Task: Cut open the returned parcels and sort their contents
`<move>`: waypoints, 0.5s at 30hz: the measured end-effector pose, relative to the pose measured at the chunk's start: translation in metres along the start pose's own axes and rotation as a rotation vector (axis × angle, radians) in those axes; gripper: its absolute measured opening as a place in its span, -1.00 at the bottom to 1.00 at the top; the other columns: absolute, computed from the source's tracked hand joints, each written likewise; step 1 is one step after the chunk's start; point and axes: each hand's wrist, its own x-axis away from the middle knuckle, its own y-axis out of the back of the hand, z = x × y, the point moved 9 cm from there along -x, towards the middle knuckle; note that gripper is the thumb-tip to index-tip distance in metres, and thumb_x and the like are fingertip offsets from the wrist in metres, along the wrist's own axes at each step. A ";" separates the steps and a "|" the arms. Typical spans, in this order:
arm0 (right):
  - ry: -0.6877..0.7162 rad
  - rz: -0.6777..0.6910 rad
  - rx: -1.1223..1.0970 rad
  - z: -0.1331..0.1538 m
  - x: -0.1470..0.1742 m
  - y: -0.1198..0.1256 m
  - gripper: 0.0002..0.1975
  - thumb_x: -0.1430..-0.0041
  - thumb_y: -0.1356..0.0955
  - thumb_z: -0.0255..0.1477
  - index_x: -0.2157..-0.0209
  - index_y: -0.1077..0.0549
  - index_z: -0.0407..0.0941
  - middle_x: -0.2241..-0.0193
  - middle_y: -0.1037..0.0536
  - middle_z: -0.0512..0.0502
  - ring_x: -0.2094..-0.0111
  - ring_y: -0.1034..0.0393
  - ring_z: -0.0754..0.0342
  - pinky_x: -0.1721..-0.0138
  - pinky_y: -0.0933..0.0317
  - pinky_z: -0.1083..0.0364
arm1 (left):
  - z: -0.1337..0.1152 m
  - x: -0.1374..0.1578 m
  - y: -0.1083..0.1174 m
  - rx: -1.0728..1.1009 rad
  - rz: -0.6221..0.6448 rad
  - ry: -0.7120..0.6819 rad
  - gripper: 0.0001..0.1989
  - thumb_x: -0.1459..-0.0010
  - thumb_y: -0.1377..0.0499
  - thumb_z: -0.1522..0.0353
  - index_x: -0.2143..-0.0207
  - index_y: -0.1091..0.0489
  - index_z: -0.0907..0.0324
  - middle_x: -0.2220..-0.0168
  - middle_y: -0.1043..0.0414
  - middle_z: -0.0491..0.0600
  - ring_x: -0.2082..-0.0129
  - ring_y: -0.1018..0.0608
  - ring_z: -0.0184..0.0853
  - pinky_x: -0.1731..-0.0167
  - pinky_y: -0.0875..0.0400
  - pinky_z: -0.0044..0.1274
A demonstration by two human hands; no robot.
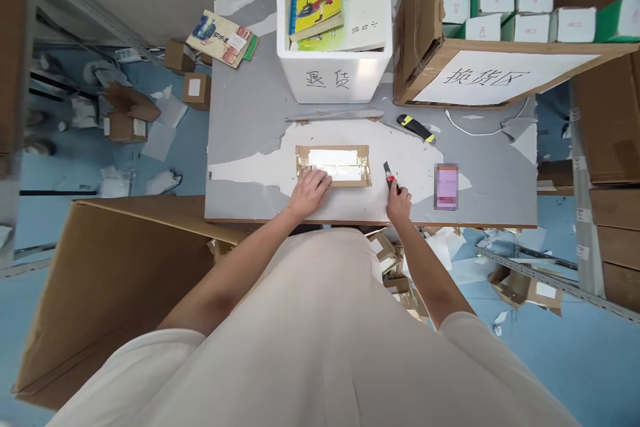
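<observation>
A small flat cardboard parcel (pixel 364 179) with a white label and shiny clear tape lies on white paper in the middle of the table. My left hand (pixel 310 193) grips its near left edge, fingers bent over the top. To the right of the parcel, my right hand (pixel 399 203) is closed around a red and black utility knife (pixel 389 178). Its blade is out, points away from me and does not touch the parcel. A second utility knife, black and yellow (pixel 416 128), rests farther back, held by nobody.
A white bin (pixel 334 77) with books stands at the back, beside a cardboard box (pixel 430 73) of green and white packages. A phone (pixel 447 187) lies right on the grey table (pixel 245 203); books (pixel 220 39) lie back left. A large open carton (pixel 125 280) stands by my left arm.
</observation>
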 end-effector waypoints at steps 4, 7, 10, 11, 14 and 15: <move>0.259 -0.241 -0.118 0.040 -0.003 0.063 -0.36 -0.31 -0.12 -0.27 -0.36 0.07 -0.16 -0.18 -0.13 -0.46 -0.20 -0.02 -0.28 -0.11 -0.08 -0.27 | -0.009 0.012 -0.009 -0.002 0.017 -0.003 -0.51 -0.28 0.01 0.23 -0.19 -0.23 0.28 -0.17 -0.29 0.25 -0.25 -0.26 -0.01 -0.22 -0.11 -0.12; 0.627 -0.242 -0.097 0.108 -0.002 0.105 -0.32 -0.31 -0.11 -0.16 -0.36 0.06 -0.17 -0.25 -0.10 -0.41 -0.27 0.06 -0.25 -0.20 0.02 -0.21 | -0.008 0.012 -0.014 0.032 0.036 0.008 -0.48 -0.26 -0.01 0.23 -0.21 -0.21 0.30 -0.18 -0.28 0.27 -0.25 -0.26 0.00 -0.23 -0.11 -0.12; 0.885 -0.109 0.083 0.168 -0.003 0.114 -0.37 -0.30 -0.16 -0.16 -0.33 -0.04 -0.10 -0.29 -0.10 -0.32 -0.28 0.07 -0.27 -0.20 0.07 -0.21 | -0.005 0.010 -0.017 0.064 0.048 0.009 -0.48 -0.25 -0.02 0.25 -0.21 -0.21 0.28 -0.17 -0.30 0.26 -0.24 -0.28 0.00 -0.21 -0.15 -0.11; 0.923 -0.069 0.143 0.179 -0.004 0.114 -0.40 -0.32 -0.15 -0.20 -0.32 -0.06 -0.10 -0.28 -0.13 -0.32 -0.25 0.02 -0.26 -0.18 0.04 -0.19 | -0.005 0.009 -0.018 0.071 0.050 0.006 -0.49 -0.25 -0.02 0.26 -0.21 -0.21 0.27 -0.17 -0.30 0.26 -0.23 -0.28 -0.01 -0.20 -0.17 -0.12; 0.947 -0.008 0.273 0.196 -0.010 0.110 -0.46 -0.35 -0.10 -0.31 -0.31 -0.09 -0.15 -0.20 -0.25 -0.38 -0.13 -0.14 -0.22 -0.09 -0.06 -0.11 | -0.004 0.009 -0.018 0.081 0.047 -0.005 -0.51 -0.25 -0.02 0.29 -0.20 -0.21 0.26 -0.16 -0.30 0.24 -0.23 -0.29 -0.02 -0.19 -0.20 -0.13; 0.947 -0.012 0.300 0.199 -0.010 0.109 -0.45 -0.35 -0.11 -0.31 -0.31 -0.07 -0.16 -0.19 -0.26 -0.39 -0.10 -0.16 -0.23 -0.08 -0.06 -0.12 | -0.004 0.009 -0.018 0.085 0.044 -0.012 -0.52 -0.25 -0.02 0.30 -0.20 -0.21 0.26 -0.16 -0.30 0.24 -0.23 -0.29 -0.02 -0.18 -0.21 -0.13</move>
